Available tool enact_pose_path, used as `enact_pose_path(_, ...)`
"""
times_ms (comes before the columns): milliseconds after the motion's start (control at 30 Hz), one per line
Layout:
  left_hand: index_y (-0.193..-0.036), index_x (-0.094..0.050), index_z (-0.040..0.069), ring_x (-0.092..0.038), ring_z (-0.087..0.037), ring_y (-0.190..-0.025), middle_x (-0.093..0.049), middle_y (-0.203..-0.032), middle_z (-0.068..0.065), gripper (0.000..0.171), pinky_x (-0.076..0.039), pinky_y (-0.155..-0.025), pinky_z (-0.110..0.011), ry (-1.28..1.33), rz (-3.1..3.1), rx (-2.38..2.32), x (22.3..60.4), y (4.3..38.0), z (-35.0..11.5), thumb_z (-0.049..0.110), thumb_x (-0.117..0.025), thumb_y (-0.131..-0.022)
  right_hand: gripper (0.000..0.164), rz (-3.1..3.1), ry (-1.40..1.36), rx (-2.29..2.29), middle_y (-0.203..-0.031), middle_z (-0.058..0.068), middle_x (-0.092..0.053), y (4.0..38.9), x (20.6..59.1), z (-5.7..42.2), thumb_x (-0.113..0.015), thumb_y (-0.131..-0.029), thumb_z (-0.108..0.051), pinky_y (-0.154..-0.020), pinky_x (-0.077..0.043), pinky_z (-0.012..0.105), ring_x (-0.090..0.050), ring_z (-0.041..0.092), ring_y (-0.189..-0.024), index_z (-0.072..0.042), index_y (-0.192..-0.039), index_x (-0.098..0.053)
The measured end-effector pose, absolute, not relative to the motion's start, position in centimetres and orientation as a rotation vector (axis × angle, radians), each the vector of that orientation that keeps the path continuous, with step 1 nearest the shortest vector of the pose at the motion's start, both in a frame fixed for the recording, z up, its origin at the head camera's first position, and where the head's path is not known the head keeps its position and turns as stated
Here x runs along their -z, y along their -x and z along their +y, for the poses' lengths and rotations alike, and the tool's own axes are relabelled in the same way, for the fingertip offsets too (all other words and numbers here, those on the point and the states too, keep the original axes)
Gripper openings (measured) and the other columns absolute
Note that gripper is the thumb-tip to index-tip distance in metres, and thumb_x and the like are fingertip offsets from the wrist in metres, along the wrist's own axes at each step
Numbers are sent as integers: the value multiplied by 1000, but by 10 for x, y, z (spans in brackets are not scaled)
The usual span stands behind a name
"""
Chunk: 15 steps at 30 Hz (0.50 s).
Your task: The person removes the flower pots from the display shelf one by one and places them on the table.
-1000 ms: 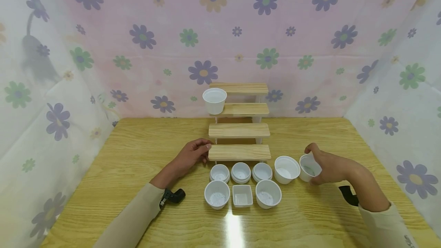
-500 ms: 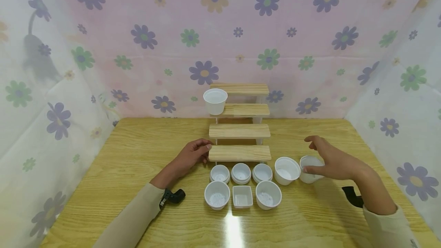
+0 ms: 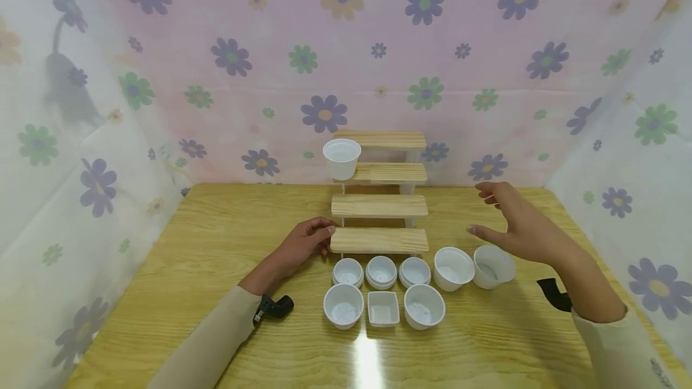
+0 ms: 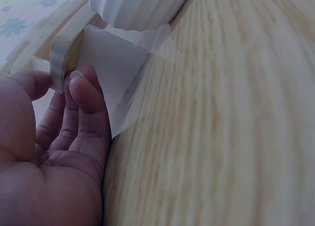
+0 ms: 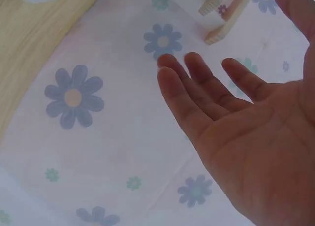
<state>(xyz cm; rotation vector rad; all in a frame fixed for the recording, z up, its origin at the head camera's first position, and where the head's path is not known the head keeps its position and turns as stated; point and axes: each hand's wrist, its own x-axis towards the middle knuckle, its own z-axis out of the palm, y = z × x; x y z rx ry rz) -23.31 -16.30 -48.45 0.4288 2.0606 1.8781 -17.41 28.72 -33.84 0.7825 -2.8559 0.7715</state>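
Note:
A stepped display stand [image 3: 378,240] with pale wooden treads stands at the back of the table. My left hand [image 3: 301,249] pinches the left end of its lowest tread; in the left wrist view the thumb lies on one side of the board end [image 4: 61,53] and the curled fingers on the other. Over on the right, my right hand [image 3: 519,227] is raised with relaxed fingers spread and an empty palm, as the right wrist view shows. Below it on the table sits a translucent white cup [image 3: 500,269], beside another white cup [image 3: 453,268]. One white cup [image 3: 343,161] stands at the stand's upper left.
Three small round white bowls [image 3: 381,272] line up before the stand. Nearer me are two white cups [image 3: 344,306] [image 3: 424,306] with a square white dish [image 3: 383,309] between them. Flower-printed cloth [image 3: 259,71] encloses the wooden table [image 3: 216,215] at the back and sides.
My right hand has let go of the rightmost cup and lifted up and away from it, toward the back. The left hand has stayed at the stand.

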Motion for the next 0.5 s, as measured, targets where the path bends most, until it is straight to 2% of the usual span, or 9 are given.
enact_pose_path(200, -139, -60, -1, -62, -21, -77, -61, -90, -9, 38, -58, -73, -31, -425, 2065, -1871, 484, 233, -163, 26, -56, -113, 70, -2754, -857, -747, -146, 19, -48, 186, 327, 275, -80, -97, -18, -99, -50, 65, -54, 44, -128, -3, -153, -41)
enact_pose_path(500, -139, -60, -1, -63, -21, -77, -61, -90, -9, 38, -58, -73, -31, -427, 2065, -1871, 484, 234, -163, 26, -55, -114, 67, -2685, -890, -716, -142, 17, -52, 211, 314, 256, -83, -95, -18, -101, -51, 60, -59, 39, -124, -4, -150, -48)
